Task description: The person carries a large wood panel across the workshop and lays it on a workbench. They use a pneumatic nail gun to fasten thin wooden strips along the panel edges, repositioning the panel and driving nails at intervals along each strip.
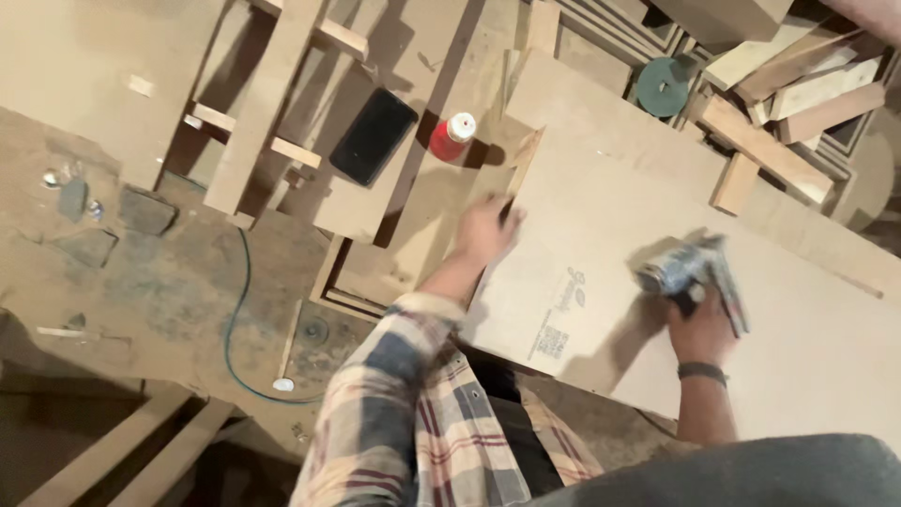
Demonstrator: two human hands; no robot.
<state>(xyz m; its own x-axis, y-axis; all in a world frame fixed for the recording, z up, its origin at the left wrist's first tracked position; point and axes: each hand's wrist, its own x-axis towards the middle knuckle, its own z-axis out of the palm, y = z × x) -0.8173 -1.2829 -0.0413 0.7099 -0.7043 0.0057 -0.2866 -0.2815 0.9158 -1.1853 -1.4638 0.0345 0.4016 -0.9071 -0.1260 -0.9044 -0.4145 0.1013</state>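
Fibreboard panel is being worked: left hand presses its edge, fingers flat; right hand clamps a power tool, needing steady guidance.

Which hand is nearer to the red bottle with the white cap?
Left. The left hand rests on the board's edge just below the red bottle; the right hand grips a power tool far away.

My one view: head camera, looking steeply down, close over board near edge, workshop floor left.
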